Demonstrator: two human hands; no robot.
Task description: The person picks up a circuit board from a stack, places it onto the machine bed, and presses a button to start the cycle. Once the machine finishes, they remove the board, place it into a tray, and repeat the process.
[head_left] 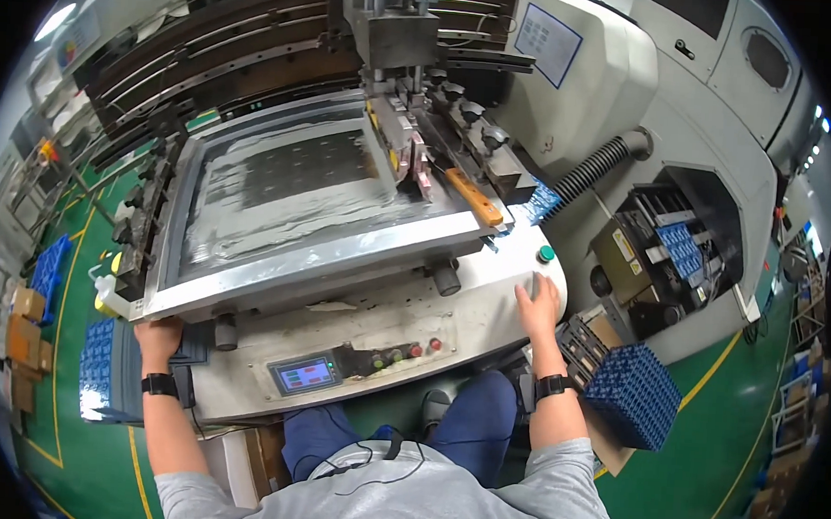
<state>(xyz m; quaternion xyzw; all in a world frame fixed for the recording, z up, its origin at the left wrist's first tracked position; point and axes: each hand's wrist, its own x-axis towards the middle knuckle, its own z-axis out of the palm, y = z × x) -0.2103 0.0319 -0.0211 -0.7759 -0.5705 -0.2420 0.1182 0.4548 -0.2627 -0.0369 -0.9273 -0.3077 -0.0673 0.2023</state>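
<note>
My left hand (pixel 157 337) reaches under the front left corner of the metal screen frame (pixel 340 259); the frame hides its fingers. It is beside a stack of dark boards (pixel 190 344). My right hand (pixel 538 306) lies open on the white machine table (pixel 479 296), fingers apart, just below a green push button (pixel 545 254). Grey paste (pixel 248 227) is smeared across the screen inside the frame. An orange-handled spatula (pixel 475 197) rests at the frame's right side, next to the squeegee head (pixel 404 146).
A control panel (pixel 305 374) with a small screen sits on the table's front edge. Blue patterned boards are stacked at left (pixel 98 360) and right (pixel 641 395). A ribbed black hose (pixel 594 170) runs to the white machine (pixel 714 115), whose opening holds more boards (pixel 681 250).
</note>
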